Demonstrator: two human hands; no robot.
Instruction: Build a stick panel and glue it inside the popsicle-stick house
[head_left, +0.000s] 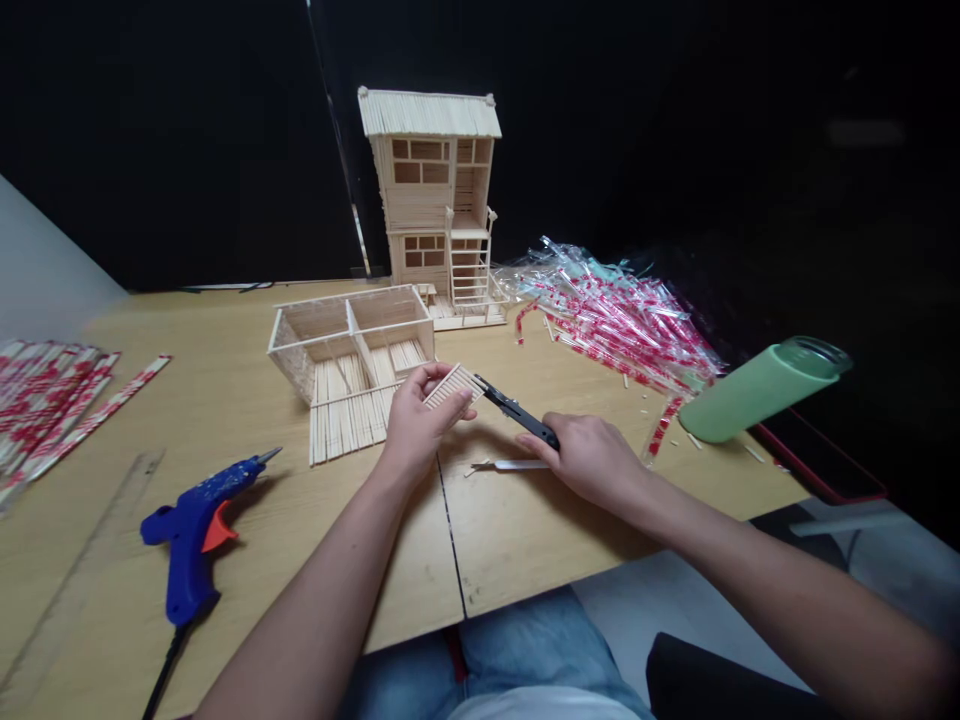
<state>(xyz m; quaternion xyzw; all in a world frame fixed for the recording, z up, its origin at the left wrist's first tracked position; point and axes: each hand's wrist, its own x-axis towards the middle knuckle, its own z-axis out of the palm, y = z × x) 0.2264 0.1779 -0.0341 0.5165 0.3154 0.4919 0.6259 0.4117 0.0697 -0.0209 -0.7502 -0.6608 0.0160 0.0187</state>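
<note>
My left hand (424,412) pinches a small panel of thin wooden sticks (454,384) between thumb and fingers. In my right hand (596,455) is a pair of slim black clippers (519,408), whose tip meets the panel's right edge. A white-handled craft knife (517,464) lies on the table beneath the clippers, partly hidden by my right hand. Just behind my left hand stands an open, two-room stick box (352,335) with a slatted floor reaching forward. Farther back rises a two-storey stick house (420,200) with a roof, windows and a ladder.
A blue glue gun (199,525) lies left, near a clear ruler (90,560) and wrapped chopsticks (45,410). Torn red-and-clear wrappers (622,315) are heaped at right. A green bottle (757,390) leans beside a phone (825,460). Stick scraps dot the table (405,590).
</note>
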